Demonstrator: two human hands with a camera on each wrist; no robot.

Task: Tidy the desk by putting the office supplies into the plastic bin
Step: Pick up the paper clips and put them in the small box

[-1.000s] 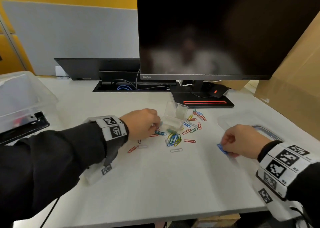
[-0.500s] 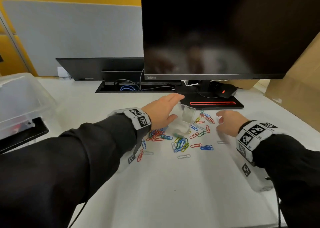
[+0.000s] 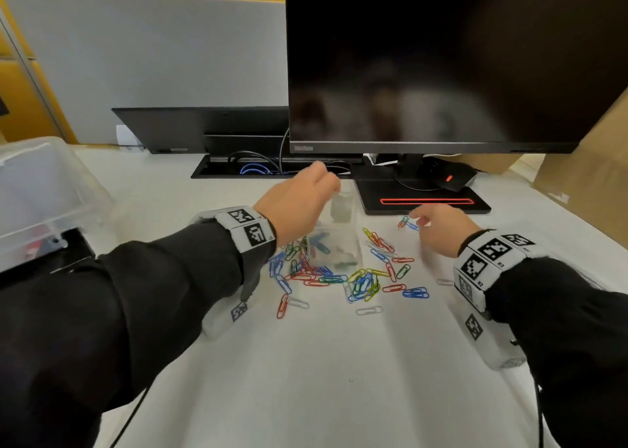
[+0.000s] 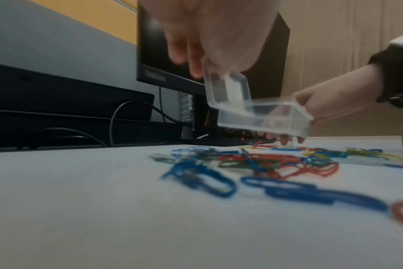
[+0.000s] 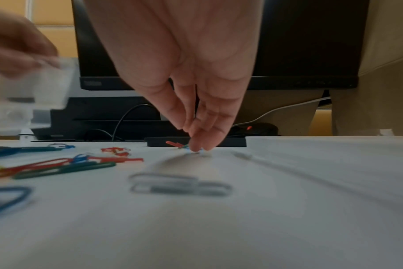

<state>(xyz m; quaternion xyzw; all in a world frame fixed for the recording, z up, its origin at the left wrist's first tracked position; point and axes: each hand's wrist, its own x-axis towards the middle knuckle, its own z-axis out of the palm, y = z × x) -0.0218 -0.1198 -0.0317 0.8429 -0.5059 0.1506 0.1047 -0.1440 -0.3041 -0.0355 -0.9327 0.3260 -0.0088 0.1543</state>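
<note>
Several coloured paper clips (image 3: 339, 274) lie scattered on the white desk. My left hand (image 3: 331, 189) grips a small clear clip box (image 3: 334, 243) by its hinged lid and holds it tilted just above the pile; in the left wrist view the box (image 4: 265, 116) hangs clear of the desk. My right hand (image 3: 419, 218) reaches to the far clips by the monitor foot, its straight fingertips (image 5: 196, 143) touching a blue and green clip (image 5: 191, 150) on the desk. The big clear plastic bin (image 3: 40, 189) stands at the far left.
A dark monitor (image 3: 441, 57) on a black foot (image 3: 421, 199) stands just behind the clips, with a black mouse (image 3: 453, 177) beside it. A cable slot (image 3: 272, 169) lies at the back. Cardboard (image 3: 594, 162) leans at the right. A clear lid (image 5: 322, 145) lies to the right.
My left hand left the clips, took the clear box and raised it. My right hand put down the blue clips and moved forward to the clips near the monitor foot.
</note>
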